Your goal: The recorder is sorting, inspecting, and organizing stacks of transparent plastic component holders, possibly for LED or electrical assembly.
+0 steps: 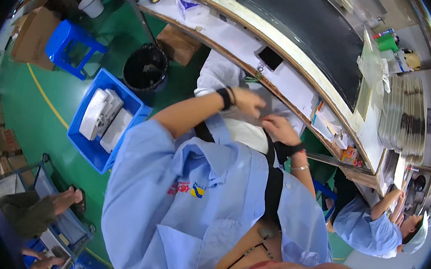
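Observation:
My left hand (pixel 248 103), with a black band at its wrist, is held over my lap and slightly blurred, its fingers curled inward. Close beside it, my right hand (pixel 281 129) has thumb and fingers pressed together. Its wrist carries a black band and a bracelet. The fingertips of both hands almost meet. A thin greyish patch shows between them, too smeared to name. Below the hands lies my white top (pixel 248 133), between the open sides of a light blue shirt (pixel 220 186). Pale trousers (pixel 218 72) cover my legs.
A workbench (pixel 237 41) runs along the right, with a black phone (pixel 270 57) on it. To the left stand a blue crate (pixel 143 112) holding white pieces, a black bin (pixel 161 77) and a blue stool (pixel 64 42). A co-worker (pixel 367 223) is at the lower right.

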